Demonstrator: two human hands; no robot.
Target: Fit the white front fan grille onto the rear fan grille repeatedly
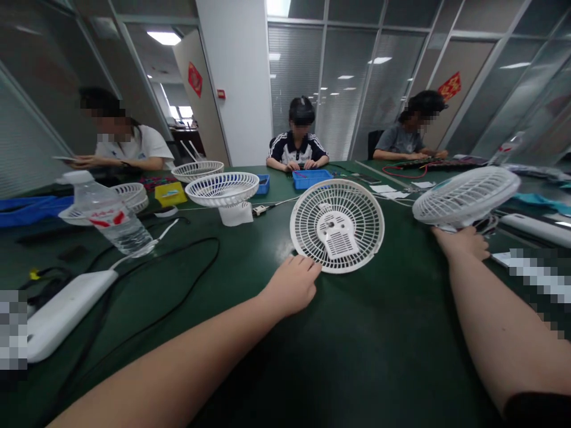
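My left hand [292,286] is at the lower left rim of a round white fan grille [368,217], its fingers closed on the edge. The grille tilts up toward me and shows a slotted motor housing at its middle. Off to the right, my right hand [466,245] is wrapped round the lower part of a white fan [466,193], just under its caged head. The grip itself is partly hidden by the hand. Left of the grille, another white fan part, an open basket-shaped grille on a stand [223,189], rests on the table.
A water bottle [113,217], a white power strip [71,315] and black cables lie at the left. Blue trays [312,178] and a yellow tray [171,194] sit farther back. Three people sit round the green table [379,333]. Papers [388,191] lie behind the grille.
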